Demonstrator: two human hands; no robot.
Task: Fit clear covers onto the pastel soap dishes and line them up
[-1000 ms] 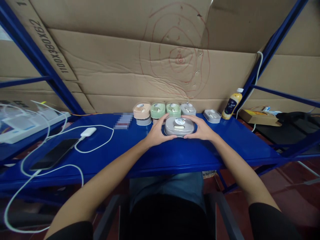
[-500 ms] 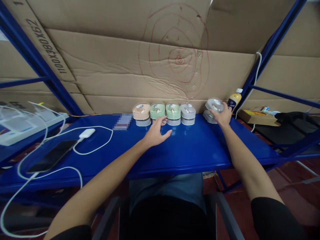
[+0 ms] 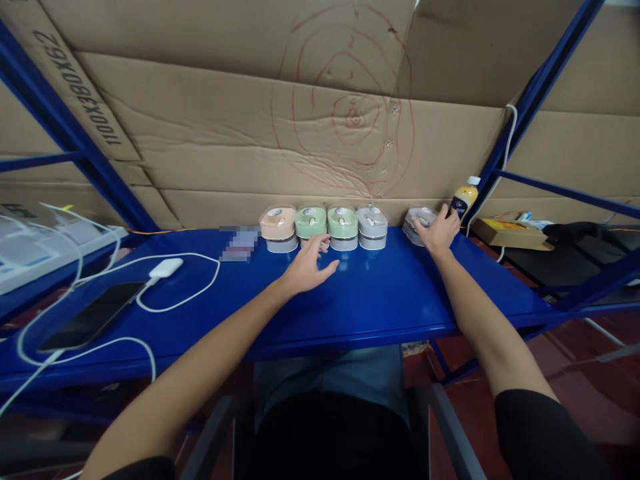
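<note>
Grey box point(image 3: 419, 220) now sits beside the bottle point(image 3: 463, 198), right hand point(image 3: 440, 233) gripping it; left hand point(image 3: 305, 267) stays open.

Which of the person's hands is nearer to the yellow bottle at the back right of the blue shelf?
Right. The right hand rests on a grey box just left of the yellow bottle; the left hand sits far left, before the row of boxes.

lidded boxes point(image 3: 324, 227): 5 | bottle point(image 3: 461, 198): 1 | phone point(image 3: 90, 316): 1 | charger point(image 3: 165, 268): 1
</note>
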